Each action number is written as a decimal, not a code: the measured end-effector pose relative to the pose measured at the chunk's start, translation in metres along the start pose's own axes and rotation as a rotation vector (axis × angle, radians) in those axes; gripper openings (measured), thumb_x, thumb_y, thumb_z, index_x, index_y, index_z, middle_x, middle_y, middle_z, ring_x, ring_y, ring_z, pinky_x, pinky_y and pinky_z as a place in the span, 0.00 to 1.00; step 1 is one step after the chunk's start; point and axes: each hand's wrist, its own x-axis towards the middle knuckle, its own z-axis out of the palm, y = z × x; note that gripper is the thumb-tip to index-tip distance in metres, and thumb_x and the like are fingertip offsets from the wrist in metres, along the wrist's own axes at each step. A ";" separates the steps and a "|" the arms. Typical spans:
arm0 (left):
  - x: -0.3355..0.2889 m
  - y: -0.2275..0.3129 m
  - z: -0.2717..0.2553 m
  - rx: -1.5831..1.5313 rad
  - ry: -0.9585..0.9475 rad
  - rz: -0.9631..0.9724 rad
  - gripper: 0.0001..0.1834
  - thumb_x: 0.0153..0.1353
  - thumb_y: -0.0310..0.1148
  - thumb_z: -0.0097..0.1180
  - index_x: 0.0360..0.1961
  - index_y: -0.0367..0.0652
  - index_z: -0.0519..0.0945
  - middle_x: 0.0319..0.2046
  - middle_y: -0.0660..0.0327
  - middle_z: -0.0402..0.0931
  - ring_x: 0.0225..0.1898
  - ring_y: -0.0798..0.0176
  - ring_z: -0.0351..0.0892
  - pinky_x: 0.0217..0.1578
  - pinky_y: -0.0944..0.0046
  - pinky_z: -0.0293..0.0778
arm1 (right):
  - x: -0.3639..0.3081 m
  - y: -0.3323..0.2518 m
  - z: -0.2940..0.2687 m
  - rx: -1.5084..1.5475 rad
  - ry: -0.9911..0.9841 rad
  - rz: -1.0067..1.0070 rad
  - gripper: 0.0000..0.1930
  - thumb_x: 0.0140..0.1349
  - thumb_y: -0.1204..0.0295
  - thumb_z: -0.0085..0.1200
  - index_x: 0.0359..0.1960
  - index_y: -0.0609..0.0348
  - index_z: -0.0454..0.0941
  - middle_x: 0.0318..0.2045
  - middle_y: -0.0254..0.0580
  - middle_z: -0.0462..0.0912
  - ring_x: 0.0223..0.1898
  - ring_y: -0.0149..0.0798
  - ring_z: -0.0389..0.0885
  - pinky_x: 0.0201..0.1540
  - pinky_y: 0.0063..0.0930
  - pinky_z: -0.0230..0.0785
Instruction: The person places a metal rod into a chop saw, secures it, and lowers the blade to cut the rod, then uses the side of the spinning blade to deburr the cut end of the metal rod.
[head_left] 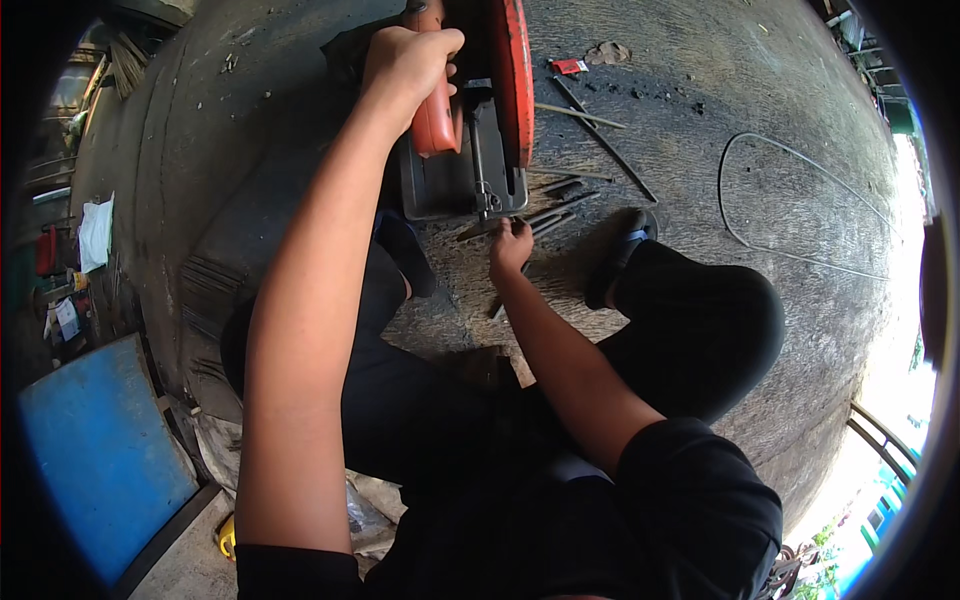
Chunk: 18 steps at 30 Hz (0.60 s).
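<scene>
My left hand (410,65) is wrapped around the orange handle (436,122) of a chop saw at the top middle. The saw's red blade guard (518,80) stands just right of that hand. Below it lies the grey metal base (430,190) with a clamp screw (480,165) running toward me. My right hand (511,246) is low at the base's front edge, by the near end of the screw. Its fingers are curled closed, and what they grip is mostly hidden. A short flat metal piece (476,232) shows just left of these fingers.
Thin metal bars (610,145) and cut pieces (560,212) lie right of the saw. A small red packet (569,67) lies beyond them. A wire loop (722,190) rests at the right. My feet flank the work area; a blue panel (105,460) stands at the lower left.
</scene>
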 end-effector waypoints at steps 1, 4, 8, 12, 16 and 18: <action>-0.001 -0.001 -0.003 0.011 0.012 0.003 0.16 0.48 0.33 0.56 0.33 0.28 0.77 0.29 0.56 0.77 0.30 0.64 0.79 0.27 0.64 0.78 | -0.021 -0.006 0.002 -0.070 0.061 -0.240 0.20 0.54 0.69 0.57 0.46 0.70 0.72 0.33 0.56 0.80 0.35 0.51 0.80 0.42 0.35 0.71; 0.003 0.008 0.010 -0.008 -0.025 0.021 0.16 0.48 0.33 0.56 0.33 0.29 0.77 0.29 0.56 0.77 0.30 0.64 0.79 0.27 0.65 0.78 | -0.041 0.019 -0.002 -0.824 -0.965 -0.478 0.12 0.47 0.74 0.53 0.33 0.66 0.80 0.31 0.56 0.81 0.34 0.55 0.81 0.40 0.42 0.73; -0.001 0.000 0.005 -0.023 -0.003 0.010 0.16 0.48 0.32 0.55 0.33 0.29 0.77 0.29 0.56 0.77 0.30 0.65 0.79 0.28 0.65 0.77 | -0.116 0.005 0.021 -0.639 -1.034 -0.432 0.11 0.46 0.71 0.55 0.31 0.61 0.82 0.30 0.56 0.81 0.38 0.56 0.80 0.42 0.46 0.74; 0.003 -0.001 0.000 -0.012 -0.005 0.009 0.15 0.48 0.32 0.55 0.33 0.29 0.77 0.29 0.57 0.77 0.30 0.65 0.79 0.28 0.65 0.77 | -0.086 0.005 0.002 -0.710 -0.735 -0.219 0.13 0.49 0.70 0.53 0.37 0.61 0.80 0.34 0.57 0.81 0.40 0.58 0.79 0.44 0.46 0.73; 0.004 0.002 0.006 -0.009 -0.040 0.020 0.13 0.49 0.31 0.55 0.32 0.31 0.77 0.28 0.57 0.77 0.30 0.66 0.78 0.27 0.66 0.76 | -0.017 0.026 -0.029 -0.257 0.127 -0.115 0.13 0.51 0.70 0.51 0.34 0.67 0.78 0.31 0.58 0.81 0.36 0.59 0.80 0.41 0.45 0.71; 0.003 -0.003 -0.001 -0.028 -0.016 -0.007 0.12 0.50 0.31 0.55 0.32 0.32 0.77 0.28 0.58 0.77 0.29 0.67 0.78 0.26 0.67 0.76 | 0.019 0.010 -0.040 -0.230 0.342 -0.079 0.12 0.52 0.70 0.51 0.32 0.68 0.77 0.30 0.58 0.81 0.34 0.59 0.79 0.40 0.46 0.70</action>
